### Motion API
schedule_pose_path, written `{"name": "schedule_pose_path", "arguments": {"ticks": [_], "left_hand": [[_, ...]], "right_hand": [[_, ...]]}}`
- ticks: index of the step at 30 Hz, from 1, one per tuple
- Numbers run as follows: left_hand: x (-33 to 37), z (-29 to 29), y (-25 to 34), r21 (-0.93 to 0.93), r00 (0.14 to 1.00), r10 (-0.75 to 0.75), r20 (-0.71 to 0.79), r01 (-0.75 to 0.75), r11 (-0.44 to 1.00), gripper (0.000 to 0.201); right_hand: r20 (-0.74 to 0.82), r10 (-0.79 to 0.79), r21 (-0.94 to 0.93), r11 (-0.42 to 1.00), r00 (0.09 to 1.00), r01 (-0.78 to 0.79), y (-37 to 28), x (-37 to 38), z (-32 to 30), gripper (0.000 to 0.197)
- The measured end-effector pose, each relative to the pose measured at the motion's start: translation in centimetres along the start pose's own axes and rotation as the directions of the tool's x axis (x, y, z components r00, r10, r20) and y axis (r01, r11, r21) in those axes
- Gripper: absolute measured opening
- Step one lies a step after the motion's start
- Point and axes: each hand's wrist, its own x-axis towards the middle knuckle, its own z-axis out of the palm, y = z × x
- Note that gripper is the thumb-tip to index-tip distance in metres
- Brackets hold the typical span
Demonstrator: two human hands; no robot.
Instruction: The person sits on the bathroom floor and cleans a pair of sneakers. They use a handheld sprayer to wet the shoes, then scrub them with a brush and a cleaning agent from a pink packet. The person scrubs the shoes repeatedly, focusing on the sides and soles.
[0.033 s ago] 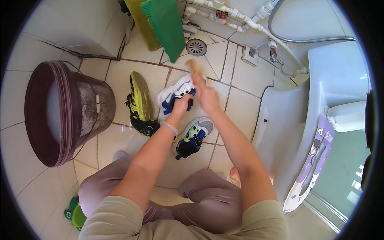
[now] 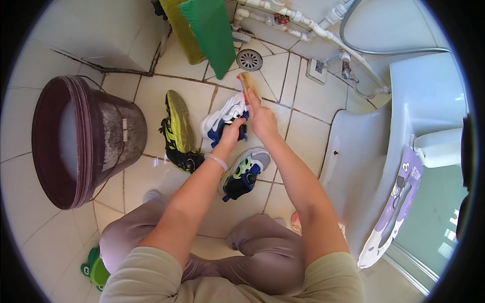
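My left hand (image 2: 231, 136) grips a white-and-blue sneaker (image 2: 216, 121) by its dark blue opening, tilting it above the tiled floor. In my right hand (image 2: 263, 122) is a wooden scrub brush (image 2: 247, 83) with reddish bristles, held against the far side of that sneaker. My fingers partly hide the bristles and the contact. Just nearer to me stands a second sneaker (image 2: 246, 171), grey, blue and green. Left of my left hand, a black-and-yellow sneaker (image 2: 177, 121) lies on its side with its sole showing.
A dark, dirty bucket (image 2: 121, 131) holding cloudy liquid is at the left. Green and yellow panels (image 2: 209, 38) stand at the far side beside a floor drain (image 2: 249, 60). White pipes (image 2: 323, 33) run along the wall. A white ceramic fixture (image 2: 353, 146) rises at the right.
The brush and my right hand have shifted very slightly and look sharper than before, when they were smeared by motion. My left hand still holds the sneaker.
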Motion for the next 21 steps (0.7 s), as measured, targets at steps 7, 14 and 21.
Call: {"name": "schedule_pose_path", "arguments": {"ticks": [7,14,21], "left_hand": [[1.5,-0.8,3.2,-0.497,0.999,-0.032,-0.009,0.024,0.867,0.055],[0.4,0.0,4.7,-0.710,0.973,-0.218,0.080,0.209,0.673,0.063],[0.8,3.0,2.6,-0.700,0.990,-0.080,0.119,0.141,0.700,0.063]], "right_hand": [[0.119,-0.162,0.098,0.984,0.980,0.151,0.8,-3.7,2.7,0.051],[0.201,-0.057,0.105,0.994,0.978,0.036,-0.7,-3.4,3.7,0.050],[0.159,0.089,-0.028,0.996,0.983,-0.085,0.4,1.9,2.1,0.050]]}}
